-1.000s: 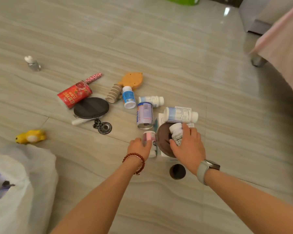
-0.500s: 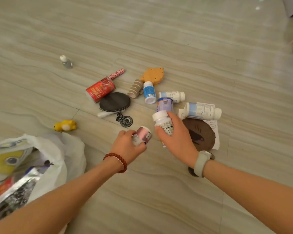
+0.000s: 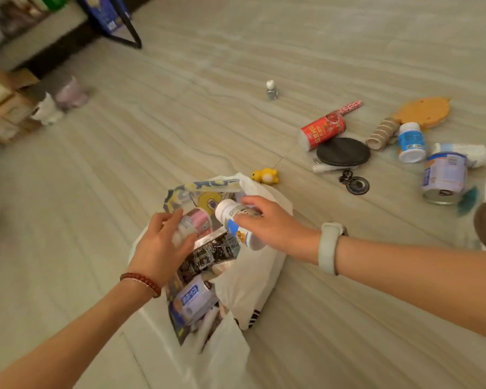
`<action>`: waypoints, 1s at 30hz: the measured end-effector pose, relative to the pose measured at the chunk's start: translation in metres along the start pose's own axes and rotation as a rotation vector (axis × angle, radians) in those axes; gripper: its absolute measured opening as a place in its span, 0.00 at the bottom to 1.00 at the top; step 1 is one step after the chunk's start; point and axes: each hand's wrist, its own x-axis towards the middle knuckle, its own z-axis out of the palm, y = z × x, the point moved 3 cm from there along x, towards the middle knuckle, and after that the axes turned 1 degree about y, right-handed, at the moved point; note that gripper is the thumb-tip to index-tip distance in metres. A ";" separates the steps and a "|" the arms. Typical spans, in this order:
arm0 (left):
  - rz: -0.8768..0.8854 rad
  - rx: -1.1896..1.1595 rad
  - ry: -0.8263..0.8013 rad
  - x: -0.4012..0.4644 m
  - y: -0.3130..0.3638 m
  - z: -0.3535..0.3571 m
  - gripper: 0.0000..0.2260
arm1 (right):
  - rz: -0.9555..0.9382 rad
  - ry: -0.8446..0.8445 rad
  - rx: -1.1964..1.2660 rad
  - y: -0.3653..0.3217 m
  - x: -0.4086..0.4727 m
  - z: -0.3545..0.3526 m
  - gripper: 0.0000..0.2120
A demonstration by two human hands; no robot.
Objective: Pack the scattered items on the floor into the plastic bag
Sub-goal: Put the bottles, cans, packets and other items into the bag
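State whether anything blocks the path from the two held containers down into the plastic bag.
Nothing visible does. The white bottle and pink jar hang directly above the plastic bag, whose mouth is open.

A pale tiled floor [image 3: 180,141] with wavy grey-beige grain fills nearly the whole frame, thin grout lines crossing it near the middle. In the upper left stands a dark metal frame [image 3: 124,26] with slanted legs, beside a blurred low shelf unit [image 3: 26,26] with a dark base. At the left edge sit stacked cardboard boxes [image 3: 3,108], with a pinkish bin [image 3: 70,94] just beside them. Light is soft and even
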 end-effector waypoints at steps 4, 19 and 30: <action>0.047 0.009 -0.070 -0.004 -0.013 0.021 0.24 | -0.035 0.063 -0.214 -0.002 0.008 0.035 0.22; 0.324 0.027 0.023 0.028 0.052 0.058 0.18 | -0.422 0.213 -0.643 0.032 -0.019 -0.032 0.18; 0.714 0.004 -0.194 -0.004 0.190 0.130 0.17 | 0.394 0.344 -0.868 0.189 -0.159 -0.150 0.16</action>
